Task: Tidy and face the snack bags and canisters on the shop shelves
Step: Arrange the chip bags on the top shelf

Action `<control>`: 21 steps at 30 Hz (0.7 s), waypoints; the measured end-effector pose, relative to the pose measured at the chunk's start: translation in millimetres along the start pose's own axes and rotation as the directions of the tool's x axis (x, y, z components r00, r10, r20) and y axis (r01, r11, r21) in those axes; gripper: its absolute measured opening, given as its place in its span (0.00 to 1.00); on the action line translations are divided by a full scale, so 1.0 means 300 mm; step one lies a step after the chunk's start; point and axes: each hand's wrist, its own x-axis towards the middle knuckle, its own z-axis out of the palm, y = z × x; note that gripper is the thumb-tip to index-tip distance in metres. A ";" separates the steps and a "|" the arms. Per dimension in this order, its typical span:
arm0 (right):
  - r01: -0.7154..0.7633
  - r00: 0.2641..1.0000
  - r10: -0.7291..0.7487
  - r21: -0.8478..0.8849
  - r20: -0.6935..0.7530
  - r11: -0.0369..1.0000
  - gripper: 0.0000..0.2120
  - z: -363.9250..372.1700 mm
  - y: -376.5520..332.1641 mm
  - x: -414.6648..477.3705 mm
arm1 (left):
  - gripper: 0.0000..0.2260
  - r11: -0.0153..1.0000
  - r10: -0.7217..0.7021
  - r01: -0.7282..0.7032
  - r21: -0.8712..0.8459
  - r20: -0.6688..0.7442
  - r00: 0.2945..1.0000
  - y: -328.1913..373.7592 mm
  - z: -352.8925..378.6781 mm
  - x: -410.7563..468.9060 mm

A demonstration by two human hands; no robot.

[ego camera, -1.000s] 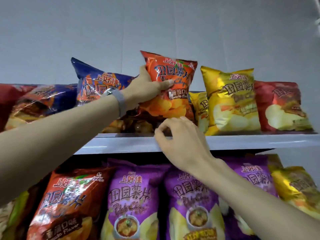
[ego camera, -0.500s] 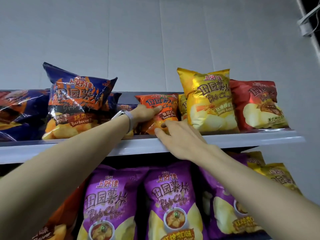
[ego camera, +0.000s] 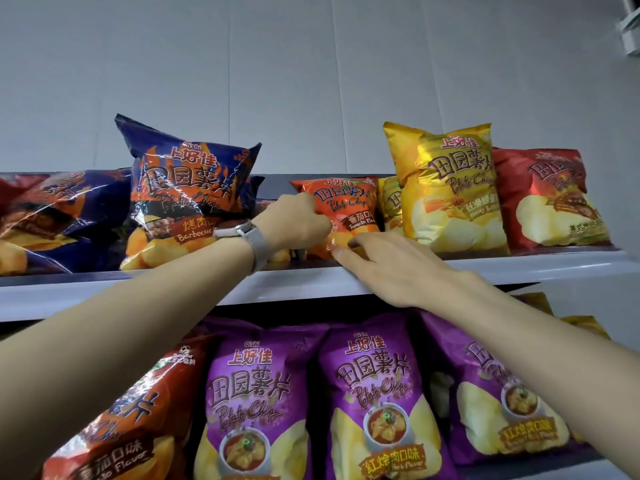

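Observation:
An orange tomato-flavour chip bag (ego camera: 349, 209) stands upright on the top shelf (ego camera: 519, 268), set back between a blue barbecue bag (ego camera: 188, 199) and a yellow honey-butter bag (ego camera: 450, 188). My left hand (ego camera: 294, 223), with a watch on the wrist, grips the orange bag's left side. My right hand (ego camera: 391, 265) reaches over the shelf edge and its fingertips pinch the bag's bottom edge. A second yellow bag (ego camera: 389, 202) is partly hidden behind the orange one.
A red bag (ego camera: 554, 199) stands at the top shelf's right end, and blue bags (ego camera: 59, 216) lie at the left. Purple bags (ego camera: 249, 403) and an orange-red bag (ego camera: 114, 420) fill the shelf below. A plain grey wall rises behind.
The orange bag came down from above the shelf and now stands back in its gap. My left hand slid from its front to its left side; the right stayed at its base.

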 end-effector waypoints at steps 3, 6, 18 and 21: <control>0.013 0.997 -0.011 0.026 -0.072 1.000 0.21 -0.025 0.005 -0.026 | 0.24 0.998 0.062 -0.061 0.028 -0.042 0.997 0.007 -0.008 -0.085; 0.028 0.989 -0.022 0.035 -0.148 0.999 0.17 -0.047 0.030 -0.065 | 0.29 0.994 0.106 -0.105 0.016 -0.122 0.987 0.027 0.003 -0.163; 0.114 0.947 -0.099 0.034 -0.305 0.993 0.16 -0.219 0.363 -0.287 | 0.27 0.992 0.092 -0.077 0.102 -0.159 0.983 0.406 0.137 -0.292; 0.114 0.926 -0.080 0.069 -0.370 0.991 0.16 -0.247 0.474 -0.298 | 0.23 0.991 0.082 -0.059 0.121 -0.188 0.979 0.479 0.170 -0.238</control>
